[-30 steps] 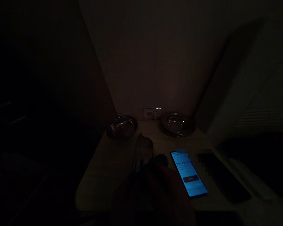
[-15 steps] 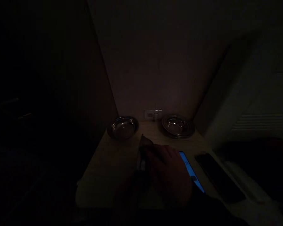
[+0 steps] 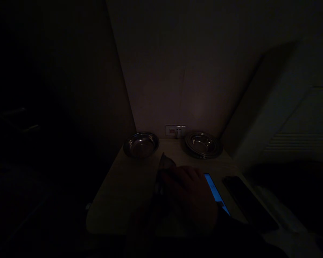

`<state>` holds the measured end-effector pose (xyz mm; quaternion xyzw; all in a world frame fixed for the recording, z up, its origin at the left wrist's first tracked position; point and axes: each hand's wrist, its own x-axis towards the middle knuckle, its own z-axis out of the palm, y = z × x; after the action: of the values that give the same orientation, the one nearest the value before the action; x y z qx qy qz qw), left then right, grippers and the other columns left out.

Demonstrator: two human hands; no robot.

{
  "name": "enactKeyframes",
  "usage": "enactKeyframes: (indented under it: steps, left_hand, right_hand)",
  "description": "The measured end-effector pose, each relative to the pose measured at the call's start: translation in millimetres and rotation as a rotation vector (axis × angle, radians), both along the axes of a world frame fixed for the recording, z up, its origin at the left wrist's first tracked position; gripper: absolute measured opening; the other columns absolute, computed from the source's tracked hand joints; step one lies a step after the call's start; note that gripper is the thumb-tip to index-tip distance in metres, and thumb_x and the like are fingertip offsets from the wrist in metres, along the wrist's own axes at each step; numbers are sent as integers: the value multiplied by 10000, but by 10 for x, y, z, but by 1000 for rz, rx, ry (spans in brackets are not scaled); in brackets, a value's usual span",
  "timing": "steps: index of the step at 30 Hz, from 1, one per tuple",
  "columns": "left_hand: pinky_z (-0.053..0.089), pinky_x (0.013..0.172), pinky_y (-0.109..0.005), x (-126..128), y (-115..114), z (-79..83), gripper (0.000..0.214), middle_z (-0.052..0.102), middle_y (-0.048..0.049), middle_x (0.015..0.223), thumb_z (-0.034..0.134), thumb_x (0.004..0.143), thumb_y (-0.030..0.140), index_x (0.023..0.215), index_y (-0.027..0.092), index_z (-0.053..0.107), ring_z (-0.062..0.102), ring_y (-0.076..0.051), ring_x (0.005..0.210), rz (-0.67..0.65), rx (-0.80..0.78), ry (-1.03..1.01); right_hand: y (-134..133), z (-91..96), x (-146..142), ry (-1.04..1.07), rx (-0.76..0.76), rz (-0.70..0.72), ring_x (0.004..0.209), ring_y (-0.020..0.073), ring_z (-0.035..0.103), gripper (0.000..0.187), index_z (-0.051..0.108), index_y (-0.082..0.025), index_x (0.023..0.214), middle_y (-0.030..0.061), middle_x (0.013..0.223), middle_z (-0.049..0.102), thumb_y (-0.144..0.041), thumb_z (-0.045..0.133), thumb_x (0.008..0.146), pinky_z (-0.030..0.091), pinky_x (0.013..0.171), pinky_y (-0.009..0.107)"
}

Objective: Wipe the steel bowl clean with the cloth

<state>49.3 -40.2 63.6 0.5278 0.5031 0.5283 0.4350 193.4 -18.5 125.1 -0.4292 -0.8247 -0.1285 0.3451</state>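
Head camera view is very dark, and the biggest surface in it is a pale wall (image 3: 156, 71). Against this wall stands a small wooden table (image 3: 118, 193) with rounded corner. At its far right side lies a stack of steel plates (image 3: 190, 149); at the far left, a single steel bowl (image 3: 141, 145), upright and well apart from the stack. From the lower right comes a dark sleeve (image 3: 237, 233), and its right hand (image 3: 195, 193) is over the middle of the table. The fingers are bent and close together over a tilted metal dish (image 3: 167, 162); whether they grip it I cannot tell. The left hand (image 3: 141, 220) is only a dim shape near the dish's lower part, and its opening and hold I cannot tell. Beside the right hand, partly covered, lies a lit phone (image 3: 215, 190), with a dark phone (image 3: 249, 202) further right. Smallest are a wall socket (image 3: 172, 131) and the plug (image 3: 178, 134) in it, between the bowl and the stack.
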Motion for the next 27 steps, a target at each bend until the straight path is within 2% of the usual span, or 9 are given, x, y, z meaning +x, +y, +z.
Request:
enactKeyframes:
  steps: [2, 5, 9, 14, 18, 22, 27]
  left_hand:
    - [529, 762, -354, -18, 8, 0, 298, 608, -72, 1074, 531, 885, 341, 1100, 142, 580, 608, -172, 899, -3, 3, 1]
    - [528, 769, -346, -34, 17, -6, 277, 610, -68, 1079, 519, 891, 344, 1078, 155, 594, 605, -170, 900, -3, 12, 2]
    - [528, 766, -359, -25, 13, -21, 303, 607, -74, 1077, 536, 882, 339, 1106, 139, 576, 608, -174, 903, -9, 10, -4]
    - [525, 781, -354, -20, -20, -27, 284, 606, -69, 1093, 522, 889, 344, 1088, 154, 591, 604, -177, 916, -11, -8, -3]
    - [529, 765, -356, -13, -30, -17, 299, 609, -75, 1075, 531, 886, 340, 1104, 141, 578, 610, -169, 899, -26, -25, -5]
    - [524, 785, -359, -8, -36, -19, 285, 605, -71, 1097, 522, 888, 345, 1090, 155, 590, 602, -178, 921, -29, -32, -10]
    - [524, 780, -361, -10, -41, -49, 292, 612, -74, 1078, 529, 885, 347, 1090, 146, 587, 608, -172, 909, -23, -23, -26]
  right_hand:
    - [43, 25, -20, 15, 17, -5, 897, 227, 512, 259, 638, -176, 1096, 65, 1054, 662, -216, 504, 878, 388, 707, 371]
    - [93, 52, -21, -5, 58, 58, 885, 213, 510, 251, 639, -183, 1089, 44, 1047, 669, -197, 485, 892, 380, 707, 368]
    - [123, 102, -13, -44, -46, -24, 886, 239, 509, 275, 634, -160, 1102, 69, 1074, 656, -220, 528, 855, 370, 695, 390]
    - [105, 129, -34, -68, -10, 19, 885, 228, 508, 267, 629, -169, 1103, 57, 1050, 662, -202, 521, 861, 354, 714, 384]
    - [120, 163, -31, -98, -100, -57, 902, 242, 518, 288, 623, -158, 1109, 76, 1073, 652, -222, 558, 835, 354, 721, 396]
    - [117, 191, -5, -106, -53, 17, 901, 229, 519, 283, 618, -162, 1115, 74, 1071, 654, -223, 555, 845, 349, 733, 391]
    - [127, 181, -28, -100, -125, -57, 897, 239, 521, 285, 621, -160, 1107, 70, 1049, 660, -219, 569, 834, 345, 729, 399]
